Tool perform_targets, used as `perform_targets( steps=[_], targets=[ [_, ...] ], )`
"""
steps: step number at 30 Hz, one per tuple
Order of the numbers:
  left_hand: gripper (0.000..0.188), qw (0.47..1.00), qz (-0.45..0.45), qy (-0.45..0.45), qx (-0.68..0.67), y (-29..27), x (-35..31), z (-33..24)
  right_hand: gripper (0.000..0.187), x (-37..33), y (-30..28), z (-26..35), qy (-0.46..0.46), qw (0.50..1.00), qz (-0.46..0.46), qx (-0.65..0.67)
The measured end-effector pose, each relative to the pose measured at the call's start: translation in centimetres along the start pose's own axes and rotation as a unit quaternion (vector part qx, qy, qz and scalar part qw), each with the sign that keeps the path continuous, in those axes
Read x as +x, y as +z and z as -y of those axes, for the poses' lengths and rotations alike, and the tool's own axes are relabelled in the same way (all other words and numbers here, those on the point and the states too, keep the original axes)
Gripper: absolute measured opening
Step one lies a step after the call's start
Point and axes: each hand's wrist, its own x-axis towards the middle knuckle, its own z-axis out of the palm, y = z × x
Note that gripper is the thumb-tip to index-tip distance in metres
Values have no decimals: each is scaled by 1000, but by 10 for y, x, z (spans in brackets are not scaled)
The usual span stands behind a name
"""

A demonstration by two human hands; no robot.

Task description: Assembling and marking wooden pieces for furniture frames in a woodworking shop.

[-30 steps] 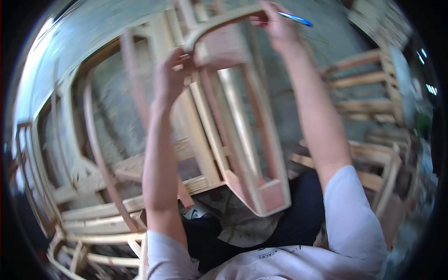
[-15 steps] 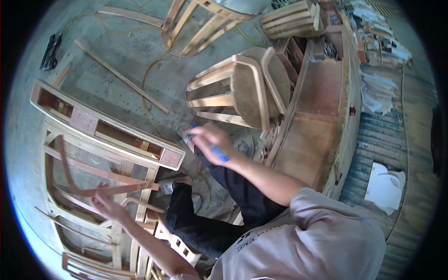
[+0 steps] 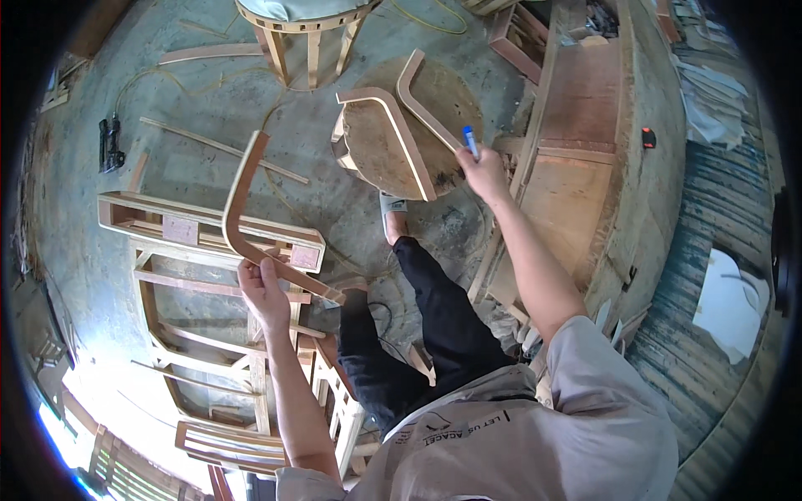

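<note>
My left hand (image 3: 264, 294) is closed around the lower arm of a bent, L-shaped wooden piece (image 3: 238, 196), held up over the frames on the left. In my right hand (image 3: 484, 174) is a blue marker (image 3: 471, 142), its blue end pointing up and away from me. That hand is at the near end of a second bent wooden piece (image 3: 426, 104) over the round wooden top (image 3: 376, 150); whether the fingers also grip this piece, I cannot tell. Left of it, a third bent wooden piece (image 3: 401, 138) lies across the same top.
A wooden box frame (image 3: 180, 227) and slatted frames (image 3: 200, 288) stand at left. A round stool base with a pale top (image 3: 313, 10) is at the far side. On the right runs a long wooden bench (image 3: 576, 200). A black tool (image 3: 109, 146) and a thin strip (image 3: 221, 149) lie on the floor.
The view has shifted. My left hand has raised its bent wooden piece and turned it. My right hand, with the marker, has moved right and away, to a bent piece at the round top.
</note>
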Motion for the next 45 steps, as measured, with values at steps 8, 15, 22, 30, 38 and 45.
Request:
perform_targets(
  steps=[8, 15, 22, 30, 38, 45],
  targets=[
    [20, 992, -96, -68, -49, 101, -14, -5, 43, 53, 52, 28, -107, 988, -104, -49],
    [19, 950, -106, -150, -253, 198, -2, -17, 28, 90, 21, 4, -110, 992, 35, -43],
    [16, 897, -43, -195, -393, 288, 22, 14, 25, 103, -94, 11, -231, 972, 7, -28],
    [26, 934, 54, -342, -94, 311, 33, 18, 20, 77, -65, 24, -354, 922, 148, -42],
    [55, 813, 111, 265, 506, 265, 56, -49, 26, 64, -22, -10, -353, 920, 136, -103],
    [21, 533, 409, 392, 629, 269, 120, -47, 9, 68, -21, -23, -336, 923, 75, -174]
  ],
)
